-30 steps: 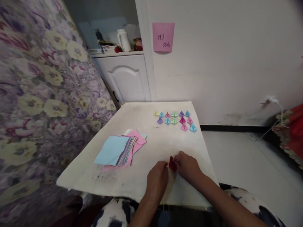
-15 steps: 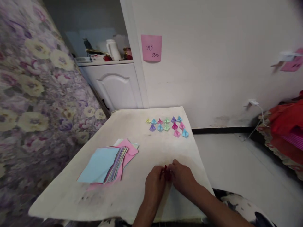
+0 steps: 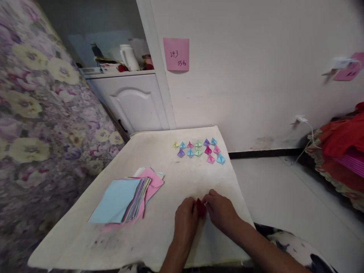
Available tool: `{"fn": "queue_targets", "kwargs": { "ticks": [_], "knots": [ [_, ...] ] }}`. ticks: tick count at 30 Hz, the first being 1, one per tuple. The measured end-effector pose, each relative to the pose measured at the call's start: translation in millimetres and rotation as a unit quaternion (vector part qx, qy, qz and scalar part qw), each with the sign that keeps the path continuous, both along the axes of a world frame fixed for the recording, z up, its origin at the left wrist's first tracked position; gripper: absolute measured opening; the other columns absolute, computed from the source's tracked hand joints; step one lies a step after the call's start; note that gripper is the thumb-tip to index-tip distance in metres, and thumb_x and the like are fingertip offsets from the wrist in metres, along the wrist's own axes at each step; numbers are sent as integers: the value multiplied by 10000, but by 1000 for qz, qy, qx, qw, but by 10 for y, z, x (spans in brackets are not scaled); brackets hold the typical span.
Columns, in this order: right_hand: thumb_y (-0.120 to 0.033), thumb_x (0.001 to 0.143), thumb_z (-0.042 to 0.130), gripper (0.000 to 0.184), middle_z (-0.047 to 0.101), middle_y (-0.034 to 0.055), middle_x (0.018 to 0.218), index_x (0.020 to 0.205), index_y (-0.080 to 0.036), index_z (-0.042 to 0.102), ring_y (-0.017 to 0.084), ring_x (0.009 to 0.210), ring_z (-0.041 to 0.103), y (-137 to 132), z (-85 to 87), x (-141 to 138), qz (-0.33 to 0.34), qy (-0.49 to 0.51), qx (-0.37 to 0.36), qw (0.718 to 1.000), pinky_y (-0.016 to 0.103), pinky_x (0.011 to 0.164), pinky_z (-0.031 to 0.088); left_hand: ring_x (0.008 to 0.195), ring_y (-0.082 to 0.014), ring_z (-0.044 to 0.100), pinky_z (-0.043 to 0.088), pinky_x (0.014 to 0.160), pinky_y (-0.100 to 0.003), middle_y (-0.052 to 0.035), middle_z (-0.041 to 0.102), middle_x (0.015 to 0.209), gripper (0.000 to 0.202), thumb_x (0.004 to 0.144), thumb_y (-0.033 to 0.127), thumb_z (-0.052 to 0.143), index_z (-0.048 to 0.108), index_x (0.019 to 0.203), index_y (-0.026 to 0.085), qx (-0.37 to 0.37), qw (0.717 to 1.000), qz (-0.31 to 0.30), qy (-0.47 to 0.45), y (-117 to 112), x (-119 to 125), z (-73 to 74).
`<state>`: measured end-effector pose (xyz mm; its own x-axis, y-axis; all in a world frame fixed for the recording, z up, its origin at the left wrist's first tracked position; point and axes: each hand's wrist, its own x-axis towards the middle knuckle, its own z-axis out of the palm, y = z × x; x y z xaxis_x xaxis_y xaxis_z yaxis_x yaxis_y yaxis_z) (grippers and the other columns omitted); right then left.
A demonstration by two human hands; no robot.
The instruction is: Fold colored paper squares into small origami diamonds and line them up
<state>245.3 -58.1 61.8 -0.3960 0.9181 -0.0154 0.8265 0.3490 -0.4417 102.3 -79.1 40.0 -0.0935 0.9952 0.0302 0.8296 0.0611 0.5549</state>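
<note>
Between my two hands, near the front of the table, is a small piece of folded dark red paper (image 3: pixel 201 208). My left hand (image 3: pixel 186 218) is closed, its fingertips gripping the paper's left side. My right hand (image 3: pixel 221 208) pinches at the upper right edge of the same paper. Fingers partly hide the paper, so its exact folds are hard to make out. Farther back on the table, several small folded paper pieces (image 3: pixel 198 152) in yellow, blue, pink, green and purple sit in rows.
A stack of coloured paper squares (image 3: pixel 116 201), light blue on top, lies on the left of the cream-covered table (image 3: pixel 159 239). Behind it stand a white cabinet (image 3: pixel 133 100) and a wall with a pink note (image 3: pixel 176 55). A floral curtain (image 3: pixel 57 132) hangs at the left.
The view has shifted slightly. My hands have parted a little at the fingertips, and more of the red paper shows between them.
</note>
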Motion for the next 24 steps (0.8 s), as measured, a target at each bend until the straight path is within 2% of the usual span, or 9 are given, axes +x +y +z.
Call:
{"fn": "queue_targets", "kwargs": {
  "ticks": [6, 12, 24],
  "knots": [
    [-158, 846, 405, 225, 582, 22, 888, 883, -237, 613, 154, 737, 583, -4, -26, 30, 6, -5, -6, 1000, 253, 600, 308, 622, -155, 527, 299, 555, -249, -17, 590, 669, 182, 800, 130, 422, 521, 662, 196, 0, 1000, 7, -1, 11, 4, -19],
    [-147, 839, 402, 223, 575, 18, 866, 841, -232, 608, 146, 693, 575, -44, -45, 3, 18, -18, -14, 1000, 255, 577, 293, 702, -153, 561, 341, 618, -239, -19, 637, 764, 165, 812, 143, 437, 587, 776, 202, 4, 1000, -11, -12, 8, -3, 5],
    [-146, 843, 413, 215, 594, 33, 880, 853, -222, 614, 160, 715, 589, -39, -39, -11, 24, -31, -31, 999, 258, 585, 310, 593, -149, 525, 267, 543, -253, -11, 602, 634, 194, 825, 162, 437, 539, 662, 189, 0, 1000, 10, 2, 60, 7, -75]
  ]
}}
